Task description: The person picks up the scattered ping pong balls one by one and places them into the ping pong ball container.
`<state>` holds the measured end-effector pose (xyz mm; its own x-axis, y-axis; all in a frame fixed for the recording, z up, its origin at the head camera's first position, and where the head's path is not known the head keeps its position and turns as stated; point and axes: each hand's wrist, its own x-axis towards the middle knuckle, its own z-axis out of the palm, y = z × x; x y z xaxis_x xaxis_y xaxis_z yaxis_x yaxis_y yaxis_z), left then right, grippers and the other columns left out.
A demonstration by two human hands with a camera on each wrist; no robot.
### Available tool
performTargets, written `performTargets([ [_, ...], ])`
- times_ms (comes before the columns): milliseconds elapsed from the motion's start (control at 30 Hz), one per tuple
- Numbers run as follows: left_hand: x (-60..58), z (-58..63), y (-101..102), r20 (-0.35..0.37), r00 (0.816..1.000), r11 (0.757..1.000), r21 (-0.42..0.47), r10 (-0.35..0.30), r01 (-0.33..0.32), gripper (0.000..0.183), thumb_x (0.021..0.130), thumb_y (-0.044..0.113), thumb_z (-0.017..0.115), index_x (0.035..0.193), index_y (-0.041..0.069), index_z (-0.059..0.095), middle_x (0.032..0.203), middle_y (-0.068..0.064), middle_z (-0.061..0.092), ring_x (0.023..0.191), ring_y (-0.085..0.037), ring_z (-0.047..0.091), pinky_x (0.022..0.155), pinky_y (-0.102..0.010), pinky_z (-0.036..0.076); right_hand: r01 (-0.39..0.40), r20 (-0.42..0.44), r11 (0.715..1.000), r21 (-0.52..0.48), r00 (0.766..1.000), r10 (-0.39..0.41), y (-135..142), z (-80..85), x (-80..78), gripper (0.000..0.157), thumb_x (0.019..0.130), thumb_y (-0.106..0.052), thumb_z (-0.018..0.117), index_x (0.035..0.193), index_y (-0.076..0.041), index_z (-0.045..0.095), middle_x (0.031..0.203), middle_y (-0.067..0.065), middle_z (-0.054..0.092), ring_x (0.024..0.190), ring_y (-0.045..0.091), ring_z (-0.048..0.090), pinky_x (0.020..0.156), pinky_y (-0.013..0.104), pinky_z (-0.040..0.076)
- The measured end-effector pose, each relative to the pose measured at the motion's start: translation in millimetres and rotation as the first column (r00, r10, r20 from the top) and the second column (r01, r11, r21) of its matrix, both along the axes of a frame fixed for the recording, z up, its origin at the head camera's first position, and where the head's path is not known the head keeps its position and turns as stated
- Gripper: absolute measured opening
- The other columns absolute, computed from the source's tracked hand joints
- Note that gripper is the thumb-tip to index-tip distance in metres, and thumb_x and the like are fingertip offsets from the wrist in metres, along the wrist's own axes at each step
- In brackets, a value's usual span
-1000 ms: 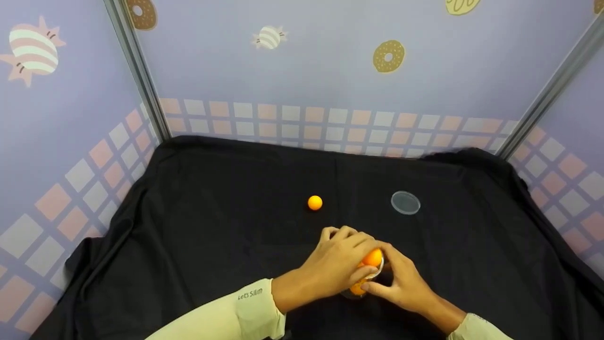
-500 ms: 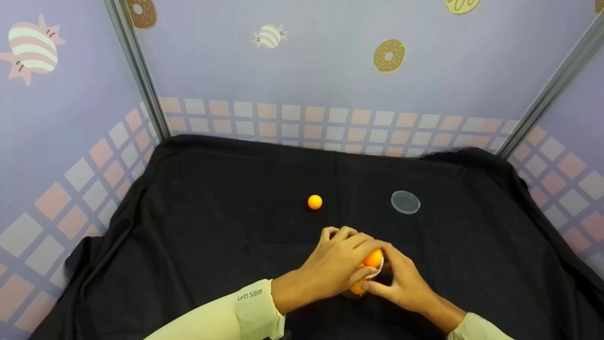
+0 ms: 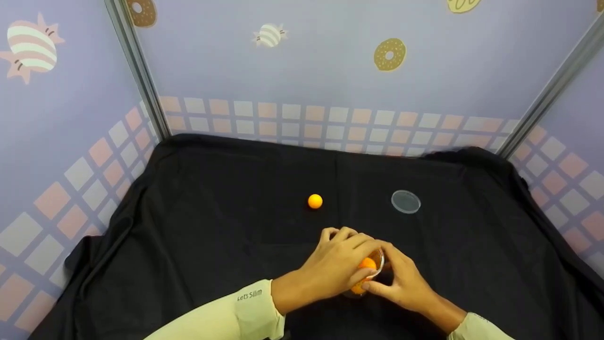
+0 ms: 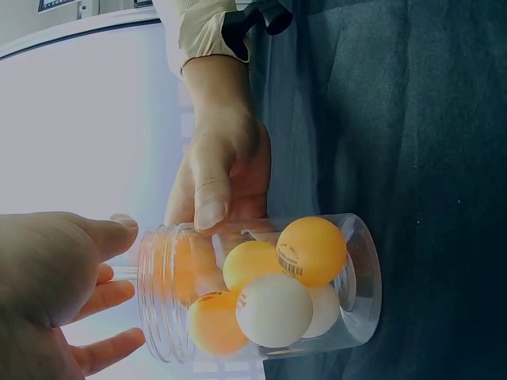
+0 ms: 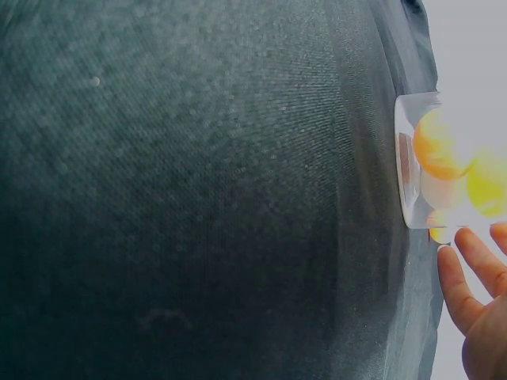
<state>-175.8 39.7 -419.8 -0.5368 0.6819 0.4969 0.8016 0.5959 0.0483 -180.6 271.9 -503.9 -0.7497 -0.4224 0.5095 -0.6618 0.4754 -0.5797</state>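
Observation:
A clear screw-neck plastic jar [image 3: 381,265] stands on the black cloth in front of me in the head view. Orange and white table tennis balls [image 4: 273,310] lie inside it, seen through its wall in the left wrist view. My right hand [image 3: 403,285] grips the jar from the right side, thumb and fingers around it near the rim. Over the mouth arches my left hand [image 3: 332,264], hiding much of it. In the left wrist view the left hand's fingers [image 4: 111,294] are loosely spread at the rim, with no ball between them.
One orange ball [image 3: 315,201] lies loose on the black cloth [image 3: 226,203], beyond my hands. A round clear lid [image 3: 406,202] lies flat to its right. Patterned panels [image 3: 283,71] with metal corner posts [image 3: 141,71] enclose the table's back and sides.
The orange ball that showed high at the jar's mouth has dropped lower inside it, baring the far inner rim. Both hands keep almost the same position.

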Motion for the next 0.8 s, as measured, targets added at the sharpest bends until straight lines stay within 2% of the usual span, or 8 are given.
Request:
performTargets([
  [367,-2.2,-1.4,0.3,-0.008,1.0,0.999,0.03,-0.013,0.013,0.044,0.094,0.048,0.068,0.132,0.027,0.062,0.127,0.013,0.066,0.112,-0.012,0.059,0.095,-0.041,0.044,-0.045,0.018,0.998,-0.043,0.999,0.046,-1.0,0.5,-0.1,0.079,0.077,-0.021,0.09,0.144,-0.021,0.049,0.128,-0.005,0.062,0.105,0.02,0.068,0.074,0.033,0.061],
  [533,-3.7,-2.7,0.9,-0.014,1.0,0.999,0.035,-0.011,0.011,0.042,0.094,0.047,0.067,0.131,0.027,0.064,0.127,0.013,0.066,0.112,-0.012,0.059,0.094,-0.041,0.043,-0.028,0.032,0.998,-0.055,0.999,0.03,-0.3,-4.2,-1.3,0.08,0.075,-0.018,0.091,0.144,-0.02,0.05,0.127,-0.004,0.063,0.105,0.023,0.068,0.073,0.033,0.061],
  [800,-6.8,-2.4,2.1,-0.022,1.0,1.0,0.021,0.017,-0.016,0.041,0.093,0.049,0.068,0.128,0.027,0.065,0.126,0.013,0.067,0.112,-0.012,0.059,0.094,-0.042,0.044,-0.027,0.05,0.999,-0.046,0.998,0.029,-1.8,0.1,0.0,0.081,0.078,-0.022,0.09,0.147,-0.022,0.048,0.13,-0.005,0.062,0.109,0.02,0.068,0.075,0.033,0.061],
])
